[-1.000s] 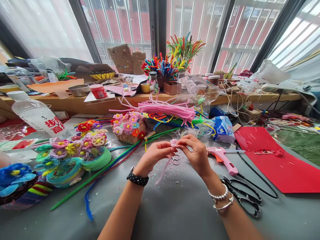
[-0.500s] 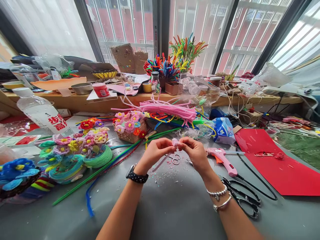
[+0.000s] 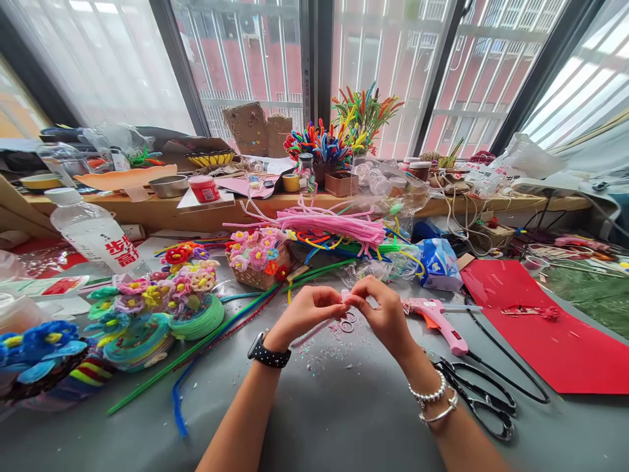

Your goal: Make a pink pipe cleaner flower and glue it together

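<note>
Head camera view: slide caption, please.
Left hand and right hand hold a pale pink piece above a grey table.

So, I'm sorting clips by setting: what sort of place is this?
Probably a craft workspace: a pink glue gun, pink pipe cleaners and a basket of fuzzy flowers suggest it.

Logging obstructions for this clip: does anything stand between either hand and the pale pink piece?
Nothing visible does: the left hand and right hand both pinch the pale pink piece directly. The silver scissor handles lie on the table, not in between.
</note>
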`<state>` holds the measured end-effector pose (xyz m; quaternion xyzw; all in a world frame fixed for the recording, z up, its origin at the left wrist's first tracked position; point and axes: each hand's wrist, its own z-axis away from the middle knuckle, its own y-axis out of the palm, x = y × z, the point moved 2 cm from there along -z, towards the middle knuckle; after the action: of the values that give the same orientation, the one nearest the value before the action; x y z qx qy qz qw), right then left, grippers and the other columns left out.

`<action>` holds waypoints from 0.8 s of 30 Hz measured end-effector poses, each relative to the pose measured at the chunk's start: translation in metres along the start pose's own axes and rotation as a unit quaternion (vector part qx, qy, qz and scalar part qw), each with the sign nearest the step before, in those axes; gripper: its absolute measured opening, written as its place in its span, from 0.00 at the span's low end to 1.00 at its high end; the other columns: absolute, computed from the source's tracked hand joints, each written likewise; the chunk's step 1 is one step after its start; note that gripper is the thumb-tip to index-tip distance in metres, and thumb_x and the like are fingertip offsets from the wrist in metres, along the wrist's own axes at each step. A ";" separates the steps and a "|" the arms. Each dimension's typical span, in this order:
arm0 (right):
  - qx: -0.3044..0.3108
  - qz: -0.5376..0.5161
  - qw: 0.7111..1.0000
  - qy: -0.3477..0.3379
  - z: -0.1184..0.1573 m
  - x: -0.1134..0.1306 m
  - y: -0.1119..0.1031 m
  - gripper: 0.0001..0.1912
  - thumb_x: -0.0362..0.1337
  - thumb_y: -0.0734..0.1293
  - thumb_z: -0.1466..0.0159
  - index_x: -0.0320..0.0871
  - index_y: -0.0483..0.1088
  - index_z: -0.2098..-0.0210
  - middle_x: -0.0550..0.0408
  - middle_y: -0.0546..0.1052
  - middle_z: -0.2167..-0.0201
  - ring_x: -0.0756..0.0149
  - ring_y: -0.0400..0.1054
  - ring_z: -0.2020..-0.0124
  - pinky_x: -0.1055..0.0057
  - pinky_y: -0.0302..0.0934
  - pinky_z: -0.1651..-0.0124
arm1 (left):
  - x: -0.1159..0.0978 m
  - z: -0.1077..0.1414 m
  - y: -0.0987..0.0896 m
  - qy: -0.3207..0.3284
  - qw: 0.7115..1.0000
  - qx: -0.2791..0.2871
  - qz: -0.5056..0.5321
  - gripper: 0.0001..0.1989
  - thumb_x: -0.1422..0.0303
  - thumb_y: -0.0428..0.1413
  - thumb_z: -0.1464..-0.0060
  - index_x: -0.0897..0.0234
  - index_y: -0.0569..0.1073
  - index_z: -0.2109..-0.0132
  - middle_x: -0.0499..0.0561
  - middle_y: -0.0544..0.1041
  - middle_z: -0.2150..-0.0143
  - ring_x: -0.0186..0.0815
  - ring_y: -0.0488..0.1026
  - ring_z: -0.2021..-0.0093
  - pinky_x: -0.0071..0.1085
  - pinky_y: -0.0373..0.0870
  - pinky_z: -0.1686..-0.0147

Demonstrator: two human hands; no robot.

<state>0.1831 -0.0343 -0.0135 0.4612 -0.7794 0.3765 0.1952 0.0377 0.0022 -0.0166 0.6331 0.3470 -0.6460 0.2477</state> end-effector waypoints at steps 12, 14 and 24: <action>-0.052 0.059 0.994 0.080 0.004 -0.010 0.006 0.08 0.40 0.64 0.44 0.42 0.66 0.76 0.56 0.70 0.78 0.69 0.63 0.76 0.72 0.59 0.71 | -0.001 -0.005 0.015 0.145 0.853 -0.190 -0.465 0.09 0.68 0.49 0.49 0.67 0.73 0.68 0.54 0.75 0.72 0.35 0.70 0.71 0.30 0.63 0.70; -0.027 0.031 0.998 0.057 0.001 -0.009 0.003 0.07 0.40 0.65 0.46 0.42 0.67 0.73 0.55 0.72 0.75 0.69 0.64 0.73 0.72 0.60 0.70 | 0.000 -0.005 0.012 0.154 0.872 -0.197 -0.421 0.08 0.68 0.51 0.50 0.66 0.73 0.68 0.52 0.76 0.72 0.33 0.71 0.72 0.28 0.64 0.70; 0.046 -0.020 0.998 0.044 0.001 -0.008 -0.002 0.04 0.37 0.65 0.45 0.42 0.69 0.73 0.55 0.73 0.74 0.69 0.67 0.72 0.72 0.62 0.68 | -0.002 -0.003 0.004 0.166 0.912 -0.145 -0.346 0.07 0.67 0.53 0.52 0.65 0.73 0.72 0.48 0.76 0.75 0.29 0.69 0.75 0.23 0.62 0.74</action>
<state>0.1888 -0.0310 -0.0181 0.4680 -0.7428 0.4279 0.2149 0.0427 0.0017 -0.0150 0.5289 0.6703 -0.5192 0.0369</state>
